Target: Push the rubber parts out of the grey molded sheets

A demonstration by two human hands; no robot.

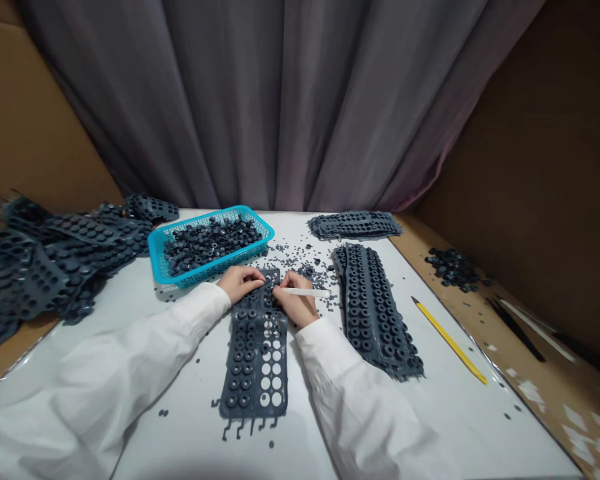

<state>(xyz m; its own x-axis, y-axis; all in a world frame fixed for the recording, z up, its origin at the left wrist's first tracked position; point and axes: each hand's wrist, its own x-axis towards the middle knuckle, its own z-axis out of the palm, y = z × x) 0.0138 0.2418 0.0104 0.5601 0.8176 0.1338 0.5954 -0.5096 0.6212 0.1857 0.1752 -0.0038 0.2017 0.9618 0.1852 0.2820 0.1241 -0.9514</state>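
A dark grey moulded rubber sheet (254,363) lies on the white table in front of me, with rows of round rubber rings on its left side. Along its right side run open round holes that show white through. My left hand (241,283) rests on the sheet's far left part, its fingers bent and pressed on the rubber; whether it pinches a piece is hidden. My right hand (296,300) is closed around a white pen-like stick (310,292), whose tip end is at the sheet's upper right and hidden by the fingers.
A blue basket (270,233) full of small black rubber parts stands behind my left hand. More rubber sheets lie at right (375,307), back right (355,225) and in a left heap (55,253). A yellow pencil (450,341) and a pile of black pieces (453,269) lie right.
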